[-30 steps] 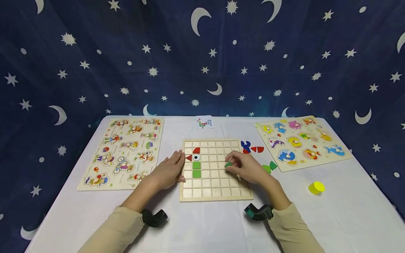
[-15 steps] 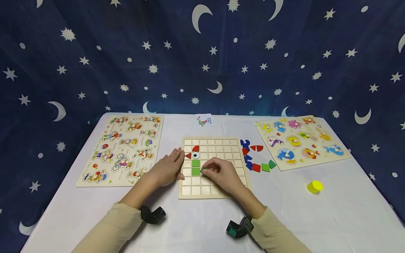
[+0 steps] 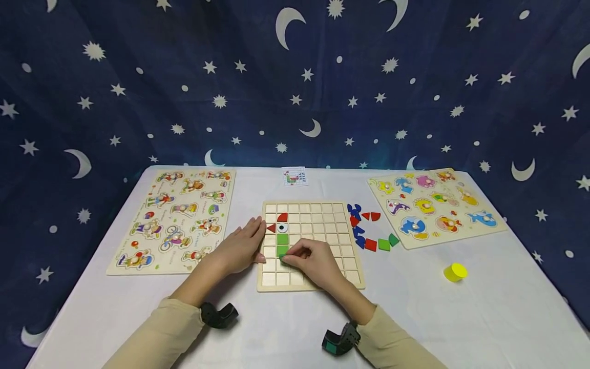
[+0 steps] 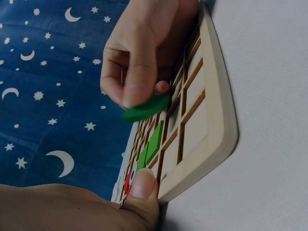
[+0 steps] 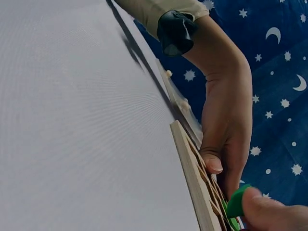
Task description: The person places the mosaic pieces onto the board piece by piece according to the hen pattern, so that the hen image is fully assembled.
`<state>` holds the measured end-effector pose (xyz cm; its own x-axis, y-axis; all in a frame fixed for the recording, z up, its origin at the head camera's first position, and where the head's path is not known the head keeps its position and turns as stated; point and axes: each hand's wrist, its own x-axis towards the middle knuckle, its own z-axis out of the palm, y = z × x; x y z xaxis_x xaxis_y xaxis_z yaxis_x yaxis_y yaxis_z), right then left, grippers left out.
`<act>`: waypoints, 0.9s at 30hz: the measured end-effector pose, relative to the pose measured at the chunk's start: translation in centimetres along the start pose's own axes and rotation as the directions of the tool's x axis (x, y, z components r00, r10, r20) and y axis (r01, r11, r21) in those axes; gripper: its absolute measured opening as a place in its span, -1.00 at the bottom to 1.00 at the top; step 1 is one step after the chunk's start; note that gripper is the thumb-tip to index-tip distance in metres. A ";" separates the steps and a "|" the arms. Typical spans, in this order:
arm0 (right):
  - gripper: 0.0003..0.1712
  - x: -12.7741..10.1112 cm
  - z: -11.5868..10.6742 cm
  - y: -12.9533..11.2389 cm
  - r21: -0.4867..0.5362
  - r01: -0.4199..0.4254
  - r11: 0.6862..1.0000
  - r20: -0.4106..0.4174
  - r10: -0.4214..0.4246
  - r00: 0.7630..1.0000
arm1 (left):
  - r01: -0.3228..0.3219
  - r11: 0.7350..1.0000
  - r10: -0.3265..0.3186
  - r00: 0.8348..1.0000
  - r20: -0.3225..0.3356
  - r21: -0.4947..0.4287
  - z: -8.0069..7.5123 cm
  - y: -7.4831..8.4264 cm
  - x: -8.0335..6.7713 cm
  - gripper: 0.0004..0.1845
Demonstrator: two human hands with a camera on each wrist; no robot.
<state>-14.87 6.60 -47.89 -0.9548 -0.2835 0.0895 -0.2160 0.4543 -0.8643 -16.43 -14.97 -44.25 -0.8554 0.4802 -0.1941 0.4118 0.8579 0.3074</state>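
A wooden grid board (image 3: 286,289) lies in the middle of the table. My left hand (image 3: 239,249) rests along its left edge, fingers extended, thumb touching the frame. Between thumb and fingers my right hand (image 3: 313,261) pinches a dark green rounded tile (image 4: 147,108). The tile is tilted and held just above the board, by the nearer of two green square tiles (image 3: 282,250). Farther up that column sit a white eye tile (image 3: 282,228) and a red quarter-circle tile (image 3: 282,217). A red triangle tile (image 3: 272,228) lies left of the eye.
Loose blue tiles (image 3: 359,231), a red square (image 3: 371,245), a green square (image 3: 384,244) and a green rounded tile (image 3: 393,239) lie right of the board. A picture card (image 3: 294,177) is behind it. Peg puzzles (image 3: 154,205) (image 3: 435,225) flank it. A yellow cylinder (image 3: 455,272) stands right.
My right hand has carried the green rounded tile leftward across the board, to just below the green squares. My left hand stays at the board's left edge.
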 end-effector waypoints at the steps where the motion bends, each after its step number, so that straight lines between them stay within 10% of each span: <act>1: -0.88 0.0 0.0 0.0 -0.010 0.005 1.000 0.003 -0.005 1.000 | 0.001 1.000 -0.001 1.000 0.001 -0.002 0.0 0.0 0.0 -0.09; 27: -0.91 -0.1 0.2 0.2 -0.137 0.122 0.983 0.027 -0.119 0.992 | -0.024 1.000 0.024 0.999 -0.026 0.003 0.3 -0.3 0.1 -0.08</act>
<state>-14.78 6.57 -48.18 -0.9163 -0.3587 0.1783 -0.3566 0.5276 -0.7710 -16.55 -15.17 -44.67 -0.8533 0.4955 -0.1625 0.4330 0.8468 0.3090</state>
